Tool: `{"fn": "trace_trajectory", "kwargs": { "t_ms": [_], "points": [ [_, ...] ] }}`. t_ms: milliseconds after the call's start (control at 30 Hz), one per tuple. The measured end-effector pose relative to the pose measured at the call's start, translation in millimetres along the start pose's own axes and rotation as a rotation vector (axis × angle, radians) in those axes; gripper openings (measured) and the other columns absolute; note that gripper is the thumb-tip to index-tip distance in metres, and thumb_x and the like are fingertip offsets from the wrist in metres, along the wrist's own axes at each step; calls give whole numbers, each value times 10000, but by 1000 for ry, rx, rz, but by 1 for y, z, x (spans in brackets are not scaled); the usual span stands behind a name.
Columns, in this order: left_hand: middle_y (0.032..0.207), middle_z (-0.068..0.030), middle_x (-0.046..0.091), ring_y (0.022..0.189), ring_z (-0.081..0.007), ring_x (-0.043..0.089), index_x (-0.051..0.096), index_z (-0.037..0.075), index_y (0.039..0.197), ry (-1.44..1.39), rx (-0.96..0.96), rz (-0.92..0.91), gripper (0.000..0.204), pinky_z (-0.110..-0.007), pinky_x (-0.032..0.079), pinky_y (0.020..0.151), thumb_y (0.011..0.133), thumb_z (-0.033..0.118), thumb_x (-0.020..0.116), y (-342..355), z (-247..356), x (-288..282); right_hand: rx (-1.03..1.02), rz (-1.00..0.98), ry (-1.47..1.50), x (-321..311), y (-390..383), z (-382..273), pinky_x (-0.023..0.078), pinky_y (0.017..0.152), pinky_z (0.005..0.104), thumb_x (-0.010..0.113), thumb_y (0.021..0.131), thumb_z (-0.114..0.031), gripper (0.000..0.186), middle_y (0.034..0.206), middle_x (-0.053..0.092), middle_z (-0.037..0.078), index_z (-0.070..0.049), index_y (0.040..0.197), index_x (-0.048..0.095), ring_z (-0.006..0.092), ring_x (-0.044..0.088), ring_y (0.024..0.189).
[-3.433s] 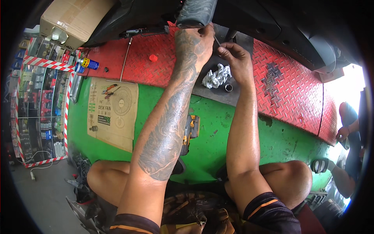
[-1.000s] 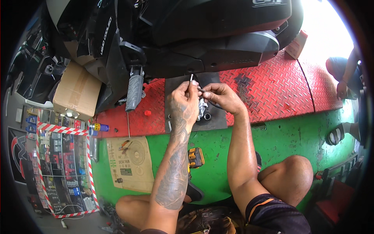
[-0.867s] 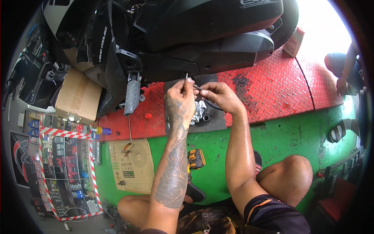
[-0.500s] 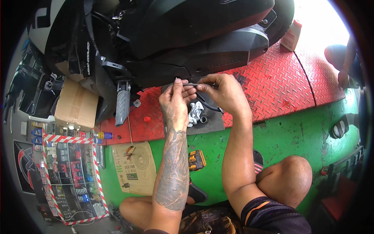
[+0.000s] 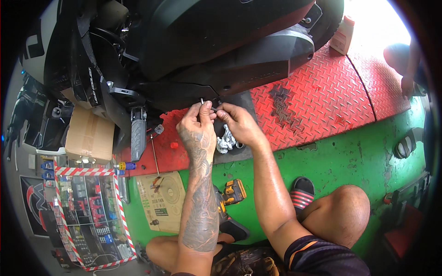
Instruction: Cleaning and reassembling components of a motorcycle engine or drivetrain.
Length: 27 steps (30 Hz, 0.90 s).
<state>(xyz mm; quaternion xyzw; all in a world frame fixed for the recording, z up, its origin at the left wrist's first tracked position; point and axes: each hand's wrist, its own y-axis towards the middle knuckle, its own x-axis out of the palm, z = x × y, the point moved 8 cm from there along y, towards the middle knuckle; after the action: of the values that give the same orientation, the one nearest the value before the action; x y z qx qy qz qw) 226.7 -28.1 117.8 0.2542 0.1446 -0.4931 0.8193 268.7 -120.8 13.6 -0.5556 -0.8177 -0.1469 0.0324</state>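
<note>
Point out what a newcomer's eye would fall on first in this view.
Probably the big dark motorbike filling the top, above a bright red patterned metal platform and a vivid green floor. Then, near the middle, the left hand pinching a slim metal piece, the right hand close beside it.

Here's the red tread-plate platform, a black mat lying across it, a crumpled whitish wad on that mat! Left of the mat sits a red cap; far right of it, a pale bottle. And the green floor, on the mat's near side: yellow-and-black power tool, flat cardboard farther left.
</note>
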Motion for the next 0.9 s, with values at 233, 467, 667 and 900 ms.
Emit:
{"fn": "trace_trajectory", "kwargs": {
  "t_ms": [233, 467, 667, 900],
  "points": [
    [742, -72, 685, 661, -116, 674, 682, -48, 916, 170, 74, -57, 261, -248, 552, 605, 984, 198, 629, 5, 9, -2, -131, 17, -230, -14, -5, -34, 512, 762, 418, 669, 908, -191, 226, 908, 675, 183, 0, 1024, 707, 353, 657, 864],
    [689, -53, 650, 631, -103, 646, 665, -33, 871, -88, -56, -74, 261, -261, 525, 589, 982, 199, 624, 7, -3, -1, -42, 23, -384, -21, -7, -42, 529, 734, 389, 717, 874, -201, 228, 905, 692, 167, -4, 989, 715, 312, 686, 830],
    [729, -44, 667, 662, -99, 653, 685, -33, 903, 154, 38, -95, 262, -242, 541, 602, 977, 214, 642, 12, 3, -7, 65, 65, -32, -14, -3, -6, 530, 745, 324, 747, 854, -99, 173, 848, 701, 75, 20, 966, 690, 150, 656, 783],
    [660, -140, 637, 617, -247, 661, 634, -35, 780, 615, 347, -144, 301, -347, 510, 586, 957, 207, 620, 13, 41, -5, 64, 37, 138, 11, 1, 17, 492, 715, 274, 751, 843, -55, 138, 786, 659, 28, 8, 865, 630, 72, 571, 762]
  ]
}}
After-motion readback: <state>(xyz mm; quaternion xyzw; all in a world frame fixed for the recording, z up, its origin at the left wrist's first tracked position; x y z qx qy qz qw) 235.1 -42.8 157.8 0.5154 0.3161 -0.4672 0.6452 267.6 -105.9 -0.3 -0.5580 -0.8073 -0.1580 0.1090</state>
